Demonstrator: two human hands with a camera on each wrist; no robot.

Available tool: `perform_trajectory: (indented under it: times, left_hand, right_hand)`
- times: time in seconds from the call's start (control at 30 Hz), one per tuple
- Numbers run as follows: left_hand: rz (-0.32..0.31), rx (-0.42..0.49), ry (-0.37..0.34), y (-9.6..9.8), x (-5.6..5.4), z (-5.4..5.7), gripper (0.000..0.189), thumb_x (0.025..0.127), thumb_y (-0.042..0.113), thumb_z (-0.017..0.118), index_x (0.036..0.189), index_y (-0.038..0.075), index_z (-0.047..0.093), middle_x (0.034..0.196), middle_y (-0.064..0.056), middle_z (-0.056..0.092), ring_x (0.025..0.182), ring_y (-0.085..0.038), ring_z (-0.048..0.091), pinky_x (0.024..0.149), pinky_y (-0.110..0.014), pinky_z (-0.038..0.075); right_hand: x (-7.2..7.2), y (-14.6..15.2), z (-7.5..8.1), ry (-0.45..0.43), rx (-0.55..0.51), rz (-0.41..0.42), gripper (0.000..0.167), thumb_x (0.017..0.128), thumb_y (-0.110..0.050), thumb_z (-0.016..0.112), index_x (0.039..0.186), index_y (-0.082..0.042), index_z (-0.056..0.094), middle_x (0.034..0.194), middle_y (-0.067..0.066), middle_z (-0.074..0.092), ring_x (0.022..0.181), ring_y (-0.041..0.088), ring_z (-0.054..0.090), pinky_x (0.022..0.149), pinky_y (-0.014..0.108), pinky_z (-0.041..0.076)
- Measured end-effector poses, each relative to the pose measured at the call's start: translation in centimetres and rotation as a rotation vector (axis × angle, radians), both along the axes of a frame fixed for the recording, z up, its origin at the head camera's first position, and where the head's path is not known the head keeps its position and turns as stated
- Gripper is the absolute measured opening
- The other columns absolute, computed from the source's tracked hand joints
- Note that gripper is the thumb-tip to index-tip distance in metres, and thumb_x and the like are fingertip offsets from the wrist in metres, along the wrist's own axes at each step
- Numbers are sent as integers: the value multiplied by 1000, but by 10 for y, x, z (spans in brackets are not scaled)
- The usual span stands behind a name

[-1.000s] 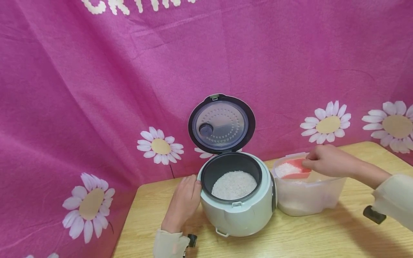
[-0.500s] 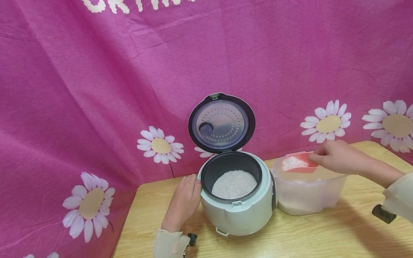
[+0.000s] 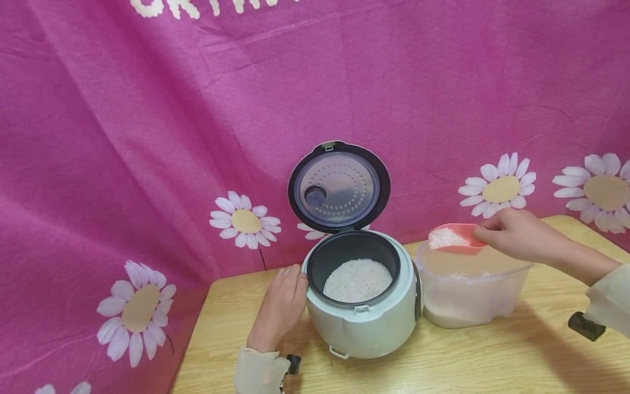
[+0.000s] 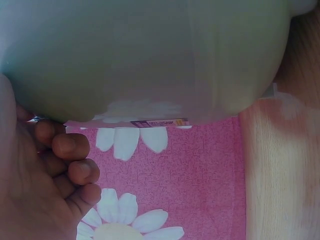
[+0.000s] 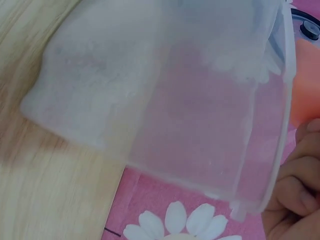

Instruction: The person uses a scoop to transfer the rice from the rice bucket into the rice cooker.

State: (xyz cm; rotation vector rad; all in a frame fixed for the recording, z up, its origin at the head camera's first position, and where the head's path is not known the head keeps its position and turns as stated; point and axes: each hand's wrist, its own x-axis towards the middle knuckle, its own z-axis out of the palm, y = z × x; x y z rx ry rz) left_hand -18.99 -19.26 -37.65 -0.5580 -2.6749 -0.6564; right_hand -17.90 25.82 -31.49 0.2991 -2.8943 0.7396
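Observation:
A pale green rice cooker (image 3: 364, 334) stands with its lid (image 3: 339, 189) up and white rice (image 3: 358, 280) in its dark inner pot. At the cooker's left rim, my left hand (image 3: 279, 303) holds on with the thumb against the edge; the left wrist view shows its fingers (image 4: 75, 147) curled beside the cooker's wall. My right hand (image 3: 524, 235) grips the handle end of a coral-red scoop (image 3: 465, 246) that carries a heap of rice (image 3: 445, 238). The scoop is level, above the translucent rice bin (image 3: 472, 301), close over its back left rim.
The bin stands against the cooker's right side on a wooden table (image 3: 566, 290), with rice at its bottom. A pink cloth (image 3: 418, 82) printed with daisies hangs behind and to the left of the table. The raised lid rises near this cloth.
My right hand has raised the rice-filled scoop from inside the bin to above its rim, shifting slightly right on the way. The left hand and the cooker have stayed in place.

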Motion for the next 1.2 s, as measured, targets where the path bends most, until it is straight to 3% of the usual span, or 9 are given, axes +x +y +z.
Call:
perform_trajectory:
  times: [0.13, 0.33, 0.43, 0.53, 0.83, 1.07, 1.2]
  left_hand:
    - [5, -1, -12, 0, 0, 1, 18, 107, 24, 45, 102, 14, 59, 91, 0, 61, 92, -14, 52, 87, -35, 53]
    - [3, 1, -3, 1, -1, 0, 18, 107, 24, 45, 104, 13, 60, 93, -1, 62, 94, -16, 53, 89, -37, 54]
    - [2, 5, -8, 1, -1, 0, 19, 107, 25, 45, 105, 13, 60, 95, 0, 63, 94, -15, 54, 90, -37, 54]
    - [3, 9, -16, 1, -1, 0, 19, 108, 25, 45, 106, 13, 60, 95, -1, 63, 94, -15, 53, 90, -37, 54]
    - [9, 25, -50, 0, -1, -1, 23, 108, 26, 44, 115, 13, 61, 105, -1, 67, 100, -16, 55, 94, -39, 55]
    - [-1, 10, 5, 0, -2, -2, 20, 107, 25, 45, 108, 12, 61, 98, -2, 64, 96, -17, 55, 92, -38, 54]
    - [-9, -8, 44, -1, -2, -2, 18, 106, 22, 45, 102, 12, 59, 92, -3, 62, 94, -19, 56, 89, -38, 53]
  right_hand:
    - [-3, -9, 4, 21, -3, 0, 41, 97, -26, 63, 59, -17, 54, 57, -10, 31, 52, 2, 27, 51, 24, 26]
    - [-10, -30, 11, 30, -30, 26, 33, 96, -25, 62, 64, -17, 67, 56, -10, 31, 52, 2, 26, 51, 24, 26]
    - [-13, -42, 14, 28, -47, 44, 35, 95, -26, 63, 61, -17, 63, 55, -11, 29, 51, 2, 24, 50, 23, 24]
    - [-16, -55, 18, 20, -49, 59, 41, 94, -25, 62, 55, -17, 50, 54, -11, 28, 51, 3, 24, 49, 22, 22]
    - [-22, -93, 29, 4, -45, 116, 39, 92, -23, 63, 55, -17, 55, 52, -11, 32, 49, 6, 30, 47, 23, 23]
    - [-26, -121, 31, 102, 34, 167, 39, 89, -22, 65, 53, -18, 49, 51, -10, 34, 50, 7, 33, 50, 24, 25]
    - [-27, -135, 30, 154, 108, 173, 36, 89, -23, 65, 55, -18, 53, 51, -8, 38, 50, 9, 38, 50, 26, 29]
